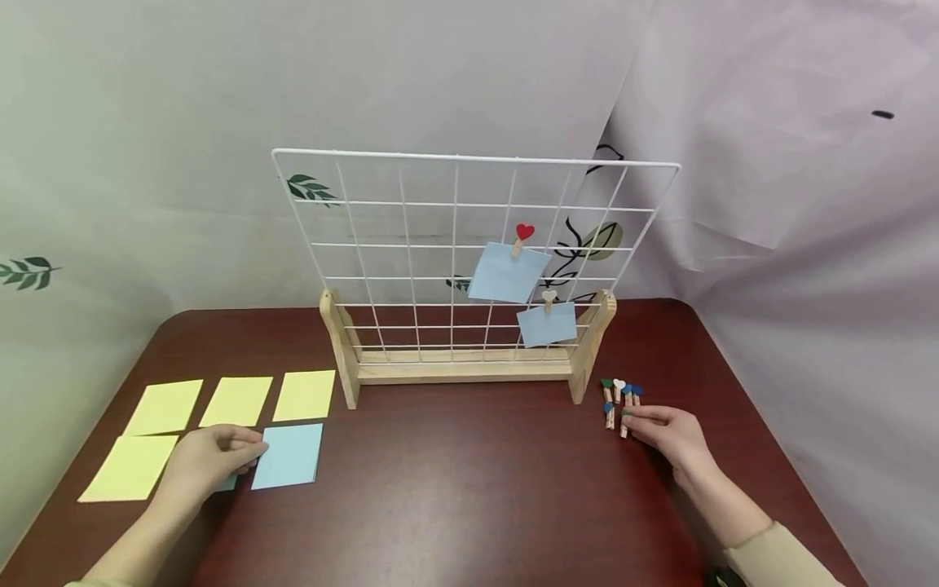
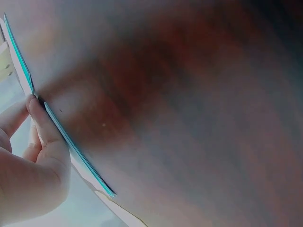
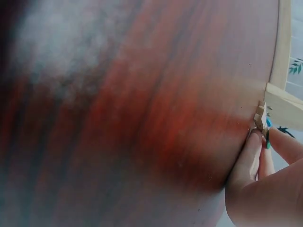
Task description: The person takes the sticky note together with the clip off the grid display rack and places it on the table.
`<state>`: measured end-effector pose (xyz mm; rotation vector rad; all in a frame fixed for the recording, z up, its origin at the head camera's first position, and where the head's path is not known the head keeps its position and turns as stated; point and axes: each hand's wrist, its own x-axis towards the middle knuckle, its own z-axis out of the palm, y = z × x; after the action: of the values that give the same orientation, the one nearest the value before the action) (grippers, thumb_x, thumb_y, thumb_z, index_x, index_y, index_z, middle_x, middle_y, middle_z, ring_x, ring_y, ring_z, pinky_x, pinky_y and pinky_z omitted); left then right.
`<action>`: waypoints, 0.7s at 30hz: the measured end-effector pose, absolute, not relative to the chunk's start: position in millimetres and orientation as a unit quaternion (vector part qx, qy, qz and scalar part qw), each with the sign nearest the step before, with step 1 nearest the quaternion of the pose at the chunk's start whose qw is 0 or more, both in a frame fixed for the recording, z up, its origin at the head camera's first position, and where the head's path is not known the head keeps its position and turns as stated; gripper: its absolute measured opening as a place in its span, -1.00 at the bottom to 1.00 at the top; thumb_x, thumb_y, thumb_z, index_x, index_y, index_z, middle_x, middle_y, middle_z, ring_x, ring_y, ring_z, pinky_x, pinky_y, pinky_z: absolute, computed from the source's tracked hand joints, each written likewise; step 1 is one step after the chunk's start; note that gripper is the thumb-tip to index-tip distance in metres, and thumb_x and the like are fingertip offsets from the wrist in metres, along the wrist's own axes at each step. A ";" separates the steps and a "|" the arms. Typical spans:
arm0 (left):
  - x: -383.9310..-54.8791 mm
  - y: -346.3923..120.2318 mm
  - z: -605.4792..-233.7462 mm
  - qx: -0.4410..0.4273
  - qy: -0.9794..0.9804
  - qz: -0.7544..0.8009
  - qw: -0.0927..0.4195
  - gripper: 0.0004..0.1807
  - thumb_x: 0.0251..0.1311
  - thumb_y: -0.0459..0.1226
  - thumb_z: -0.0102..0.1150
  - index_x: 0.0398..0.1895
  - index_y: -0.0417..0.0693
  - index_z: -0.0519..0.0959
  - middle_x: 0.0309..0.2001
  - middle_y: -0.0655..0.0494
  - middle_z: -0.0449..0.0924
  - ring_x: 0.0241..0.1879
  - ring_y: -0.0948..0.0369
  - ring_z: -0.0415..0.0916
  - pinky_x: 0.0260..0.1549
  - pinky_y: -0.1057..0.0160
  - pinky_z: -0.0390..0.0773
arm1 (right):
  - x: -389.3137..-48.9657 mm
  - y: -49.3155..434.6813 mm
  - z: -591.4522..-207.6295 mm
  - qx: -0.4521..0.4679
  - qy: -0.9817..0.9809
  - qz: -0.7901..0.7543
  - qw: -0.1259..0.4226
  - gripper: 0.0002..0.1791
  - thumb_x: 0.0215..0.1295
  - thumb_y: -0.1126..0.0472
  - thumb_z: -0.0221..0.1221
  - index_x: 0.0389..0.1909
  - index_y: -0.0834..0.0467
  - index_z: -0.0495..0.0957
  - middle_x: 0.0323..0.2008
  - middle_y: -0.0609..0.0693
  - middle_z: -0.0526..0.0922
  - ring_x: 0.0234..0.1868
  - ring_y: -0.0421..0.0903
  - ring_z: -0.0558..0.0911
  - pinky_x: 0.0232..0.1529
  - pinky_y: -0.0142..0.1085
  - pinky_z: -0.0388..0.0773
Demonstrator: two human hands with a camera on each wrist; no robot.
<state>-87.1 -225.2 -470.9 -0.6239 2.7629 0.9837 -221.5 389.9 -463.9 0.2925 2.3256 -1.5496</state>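
Note:
My left hand (image 1: 205, 461) is over the left side of the table, its thumb and fingertips pinching the left edge of a light blue sticky note (image 1: 289, 456). Under that hand, another blue note (image 1: 227, 483) shows only in part. At the right, my right hand (image 1: 671, 436) pinches a small wooden clothespin (image 1: 624, 430) with a green heart, low over the tabletop. Beside it lie several more mini clothespins (image 1: 609, 417) with blue, green and white hearts. In the right wrist view the wooden clothespin (image 3: 260, 118) sits at my fingertips.
A white wire grid (image 1: 455, 244) stands upright in a wooden base (image 1: 462, 373) at the back. Clipped to it are a blue note (image 1: 506, 277) under a red heart clothespin and a smaller-looking one (image 1: 546, 326) under a white heart. Several yellow notes (image 1: 235, 399) lie at left.

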 end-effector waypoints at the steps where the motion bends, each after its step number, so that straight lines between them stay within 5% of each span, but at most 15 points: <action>1: -86.9 -225.4 -470.8 -0.207 0.919 0.328 0.072 -0.64 0.36 -0.14 0.39 -0.09 -0.33 0.74 -0.27 -0.12 0.83 -0.41 0.23 0.74 -0.42 0.28 0.62 | -221.8 389.6 -464.2 0.102 0.819 -0.540 0.163 -0.49 0.46 0.21 0.35 0.27 0.46 0.58 -0.22 -0.36 0.79 -0.29 -0.52 0.73 -0.14 -0.50 0.78; 11: -88.3 -225.3 -470.5 -0.200 0.921 0.325 0.074 -0.65 0.36 -0.14 0.39 -0.11 -0.31 0.74 -0.31 -0.05 0.83 -0.41 0.26 0.72 -0.42 0.27 0.60 | -223.3 390.6 -466.0 0.111 0.827 -0.530 0.151 -0.49 0.41 0.21 0.40 0.24 0.46 0.61 -0.17 -0.35 0.77 -0.29 -0.57 0.70 -0.18 -0.50 0.78; 21: -89.1 -225.4 -470.8 -0.202 0.920 0.326 0.082 -0.66 0.36 -0.14 0.39 -0.11 -0.30 0.75 -0.31 -0.04 0.83 -0.40 0.26 0.72 -0.42 0.28 0.58 | -225.6 390.7 -468.2 0.095 0.835 -0.523 0.140 -0.53 0.42 0.28 0.37 0.21 0.50 0.60 -0.04 -0.11 0.84 -0.30 -0.57 0.70 -0.20 -0.47 0.80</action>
<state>-89.1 -225.4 -470.8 -0.6049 2.7483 0.9746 -225.6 390.7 -468.2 0.2743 2.4129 -1.5109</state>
